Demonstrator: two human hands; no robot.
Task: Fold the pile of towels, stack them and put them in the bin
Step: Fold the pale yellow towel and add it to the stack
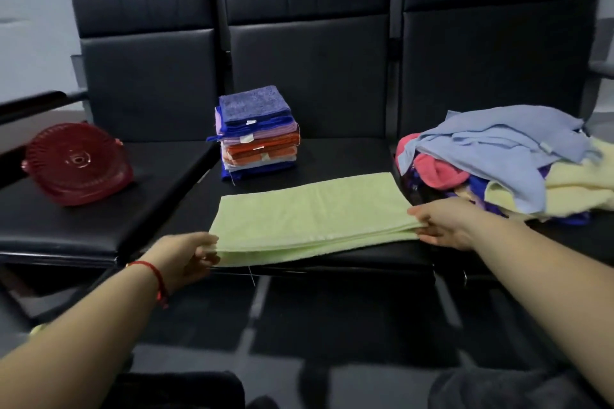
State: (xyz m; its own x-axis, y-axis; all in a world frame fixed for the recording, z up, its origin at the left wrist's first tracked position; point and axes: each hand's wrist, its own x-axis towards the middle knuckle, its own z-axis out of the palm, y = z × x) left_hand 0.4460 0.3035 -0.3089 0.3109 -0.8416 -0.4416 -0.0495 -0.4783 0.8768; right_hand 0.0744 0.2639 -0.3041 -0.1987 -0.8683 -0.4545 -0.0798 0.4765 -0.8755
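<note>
- Done: stack of folded towels [257, 133] on the far middle seat [349, 156].
- Now: left hand [186, 259] and right hand [442, 224] pinch the half-folded green towel's [309, 212] ends.
- Left: unfolded pile [505, 159], right; red bin [78, 163], left.

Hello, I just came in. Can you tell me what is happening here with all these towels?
A person is folding towels on a row of black seats. The left hand and the right hand each pinch one end of a light green towel, already folded into a long strip on the middle seat. Behind it stands a stack of folded towels. A pile of unfolded towels waits on the right seat, and a red bin lies tipped on the left seat.
</note>
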